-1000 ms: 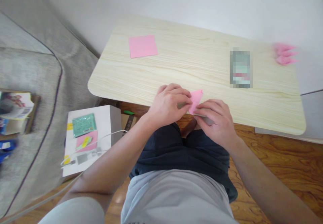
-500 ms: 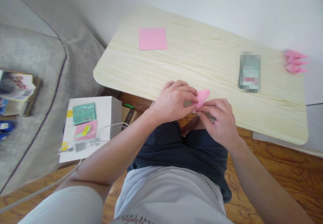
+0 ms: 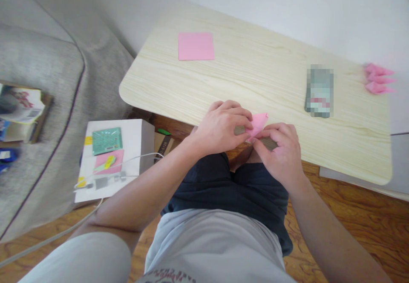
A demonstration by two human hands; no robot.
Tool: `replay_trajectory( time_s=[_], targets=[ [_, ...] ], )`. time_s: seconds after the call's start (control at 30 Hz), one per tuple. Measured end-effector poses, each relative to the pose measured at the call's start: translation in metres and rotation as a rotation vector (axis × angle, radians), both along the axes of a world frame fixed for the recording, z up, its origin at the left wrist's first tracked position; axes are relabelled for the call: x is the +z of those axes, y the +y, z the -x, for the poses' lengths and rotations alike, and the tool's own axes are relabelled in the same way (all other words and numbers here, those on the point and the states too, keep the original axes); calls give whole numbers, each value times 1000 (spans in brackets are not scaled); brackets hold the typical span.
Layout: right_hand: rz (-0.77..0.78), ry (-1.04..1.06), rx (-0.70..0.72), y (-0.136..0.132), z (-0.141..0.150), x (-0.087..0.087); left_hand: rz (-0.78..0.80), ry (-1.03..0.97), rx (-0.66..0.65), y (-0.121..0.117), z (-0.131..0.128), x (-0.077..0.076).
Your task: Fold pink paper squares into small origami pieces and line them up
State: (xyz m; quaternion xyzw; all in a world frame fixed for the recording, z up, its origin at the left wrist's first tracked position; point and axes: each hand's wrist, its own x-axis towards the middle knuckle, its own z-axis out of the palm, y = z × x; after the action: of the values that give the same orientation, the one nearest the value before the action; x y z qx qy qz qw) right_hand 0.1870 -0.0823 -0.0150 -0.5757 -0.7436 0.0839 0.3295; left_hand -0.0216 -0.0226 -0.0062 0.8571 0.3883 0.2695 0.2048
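A small folded piece of pink paper (image 3: 258, 123) is between my hands at the table's front edge. My left hand (image 3: 225, 125) pinches its left side, fingers on top and thumb near the lower edge. The thumb and forefinger of my right hand (image 3: 281, 147) grip its lower right corner. The paper's upper tip points up and right, with a small fold at its end. My fingers hide part of its left and lower sides.
On the light wooden table (image 3: 243, 74) lie a pink paper stack (image 3: 196, 46), a pixelated phone-like object (image 3: 319, 91) and several folded pink paper pieces (image 3: 378, 78). A white box (image 3: 131, 147) at left carries a green packet (image 3: 107, 140) and cables. A grey sofa (image 3: 38, 70) stands beyond it.
The camera view has shifted, so the table and its things appear farther right. Both hands stay on the pink paper; my right fingertips have moved along its lower corner.
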Motion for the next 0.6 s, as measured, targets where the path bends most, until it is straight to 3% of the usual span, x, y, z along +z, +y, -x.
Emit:
replay_trajectory(
  time_s=[0.23, 0.6],
  targets=[
    [-6, 2, -84, -5, 10, 0, 2, -1, -6, 1, 1, 0],
    [36, 6, -52, -6, 8, 1, 5, -1, -13, 1, 2, 0]
  ],
)
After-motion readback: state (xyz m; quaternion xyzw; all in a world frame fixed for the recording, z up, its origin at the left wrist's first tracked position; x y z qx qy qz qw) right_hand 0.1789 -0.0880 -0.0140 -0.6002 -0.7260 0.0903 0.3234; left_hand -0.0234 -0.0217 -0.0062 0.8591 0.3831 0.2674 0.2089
